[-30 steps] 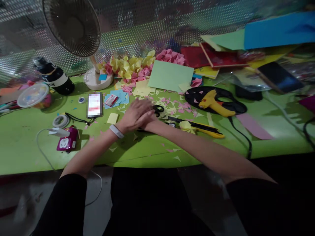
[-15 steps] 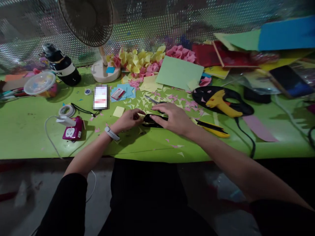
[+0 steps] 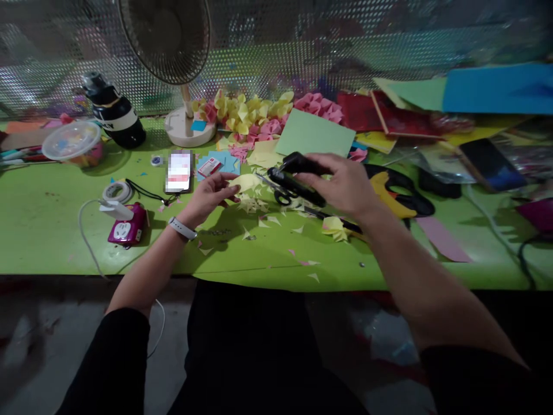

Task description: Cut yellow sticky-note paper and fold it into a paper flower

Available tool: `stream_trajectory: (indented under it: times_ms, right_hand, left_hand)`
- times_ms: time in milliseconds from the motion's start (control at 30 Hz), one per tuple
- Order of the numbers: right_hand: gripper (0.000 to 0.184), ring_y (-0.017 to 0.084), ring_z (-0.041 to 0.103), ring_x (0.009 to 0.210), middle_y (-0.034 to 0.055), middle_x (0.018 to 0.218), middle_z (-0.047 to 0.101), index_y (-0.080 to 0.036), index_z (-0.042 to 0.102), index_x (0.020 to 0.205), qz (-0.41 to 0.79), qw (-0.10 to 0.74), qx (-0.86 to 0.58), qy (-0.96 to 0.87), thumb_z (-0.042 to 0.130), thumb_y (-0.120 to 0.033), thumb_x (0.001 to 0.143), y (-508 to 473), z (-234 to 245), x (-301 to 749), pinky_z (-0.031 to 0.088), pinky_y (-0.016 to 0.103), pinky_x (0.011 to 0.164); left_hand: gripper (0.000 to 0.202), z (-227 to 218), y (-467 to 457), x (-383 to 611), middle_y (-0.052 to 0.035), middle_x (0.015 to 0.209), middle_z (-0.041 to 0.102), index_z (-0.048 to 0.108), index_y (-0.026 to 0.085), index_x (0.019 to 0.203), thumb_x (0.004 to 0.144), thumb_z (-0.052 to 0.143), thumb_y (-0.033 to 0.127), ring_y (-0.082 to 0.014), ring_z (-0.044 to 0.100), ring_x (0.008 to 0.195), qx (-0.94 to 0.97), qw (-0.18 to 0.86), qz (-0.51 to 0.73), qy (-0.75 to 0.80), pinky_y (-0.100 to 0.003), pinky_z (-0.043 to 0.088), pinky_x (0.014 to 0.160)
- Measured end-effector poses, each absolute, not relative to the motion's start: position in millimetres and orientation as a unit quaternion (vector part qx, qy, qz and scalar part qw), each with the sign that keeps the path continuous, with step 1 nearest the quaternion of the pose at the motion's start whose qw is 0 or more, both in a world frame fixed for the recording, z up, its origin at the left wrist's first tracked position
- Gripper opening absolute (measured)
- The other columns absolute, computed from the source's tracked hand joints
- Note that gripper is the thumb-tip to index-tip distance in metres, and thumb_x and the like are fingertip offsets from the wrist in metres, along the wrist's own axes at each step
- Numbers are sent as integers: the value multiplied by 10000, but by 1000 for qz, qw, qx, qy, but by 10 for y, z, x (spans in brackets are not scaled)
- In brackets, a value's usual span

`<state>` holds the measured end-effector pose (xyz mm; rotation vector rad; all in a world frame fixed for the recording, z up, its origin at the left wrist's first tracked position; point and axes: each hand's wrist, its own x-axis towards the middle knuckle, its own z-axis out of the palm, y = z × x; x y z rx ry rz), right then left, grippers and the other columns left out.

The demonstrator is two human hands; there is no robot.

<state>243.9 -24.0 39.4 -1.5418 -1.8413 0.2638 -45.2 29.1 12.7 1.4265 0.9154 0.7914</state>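
Note:
My left hand point(image 3: 209, 199), with a white band at the wrist, is raised over the table. Its thumb and fingertips are closed on a small yellow paper piece point(image 3: 247, 183). My right hand point(image 3: 341, 181) grips a black stapler point(image 3: 300, 181), whose jaws are spread apart and point left toward the paper. Behind and below the stapler lie scissors point(image 3: 283, 197) with dark handles, partly covered. Under my right wrist, a yellow folded paper flower point(image 3: 336, 228) rests by a dark long tool point(image 3: 317, 214), mostly hidden.
Paper scraps point(image 3: 272, 220) litter the green table point(image 3: 242, 262). Folded paper flowers point(image 3: 244, 109) line the back beside a fan point(image 3: 185, 129). A phone point(image 3: 178, 171), purple power adapter point(image 3: 127, 225) and tape roll point(image 3: 117, 192) lie left. A yellow glue gun point(image 3: 391, 196) lies right.
My right hand has lifted the stapler off the table, its jaws now apart. The left hand has moved slightly left and up. The yellow flower now shows beneath my right wrist.

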Motion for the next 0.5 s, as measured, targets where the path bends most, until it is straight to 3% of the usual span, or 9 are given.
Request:
stream_trajectory:
  times_ms: [167, 300, 433, 500]
  right_hand:
    - [322, 336, 681, 980, 117, 1041, 759, -238, 771, 1134, 37, 289, -632, -718, 669, -423, 890, 254, 152, 2846, 532, 499, 882]
    - [324, 358, 658, 985, 169, 1021, 729, -161, 760, 1120, 53, 215, -668, -710, 660, -367, 890, 447, -48, 2960, 504, 521, 889]
    - [312, 380, 562, 1198, 205, 1195, 664, -142, 717, 1155, 24, 253, -665, -702, 643, -321, 910, 355, -16, 2735, 429, 553, 1026]
    - [222, 343, 589, 1128, 163, 1126, 683, -189, 729, 1069, 26, 275, -639, -718, 603, -314, 935, 231, 23, 2527, 466, 534, 983]
  left_hand:
    - [344, 9, 277, -408, -48, 890, 728, 627, 137, 1165, 854, 740, 233, -113, 712, 735, 600, 626, 284, 410, -195, 473, 568]
    - [385, -95, 270, -386, -55, 886, 731, 617, 134, 1215, 871, 734, 261, -129, 718, 792, 631, 616, 256, 395, -211, 501, 601]
    - [359, -124, 270, -379, -44, 862, 713, 630, 129, 1195, 864, 736, 222, -125, 714, 794, 631, 615, 261, 395, -223, 523, 626]
    - [321, -120, 265, -368, -44, 841, 709, 638, 120, 1165, 864, 728, 189, -122, 711, 775, 621, 611, 261, 415, -224, 521, 619]
